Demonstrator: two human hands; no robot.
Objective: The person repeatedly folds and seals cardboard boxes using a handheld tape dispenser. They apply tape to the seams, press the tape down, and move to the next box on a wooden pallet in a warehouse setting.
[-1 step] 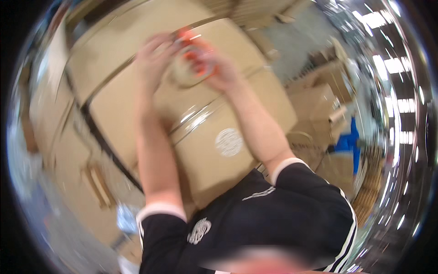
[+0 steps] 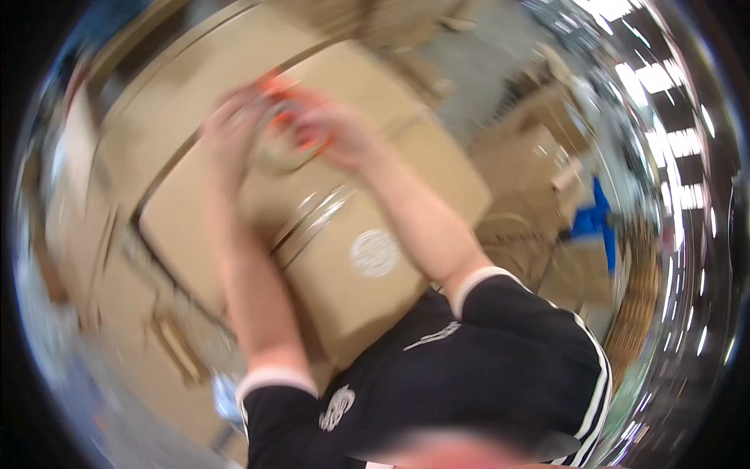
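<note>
My right hand is closed around an orange-red tape dispenser that carries a wide roll of tape. My left hand is beside the dispenser's front end, its fingers curved toward it. Motion blurs those fingers, so whether they grip the tape or the dispenser is unclear. Both hands are over the far part of a large cardboard box in front of me. A shiny strip of clear tape lies along a seam on its top, and a round white print marks the near part.
Another cardboard box adjoins the far left side. To the right lie opened cartons and a blue object, near stacked flattened cardboard. Grey floor shows at the far right. A light-blue plastic piece lies at the lower left.
The whole view has shifted, with the box appearing farther left. My hands and the tape dispenser have also moved a little left relative to the box. The right hand keeps its hold.
</note>
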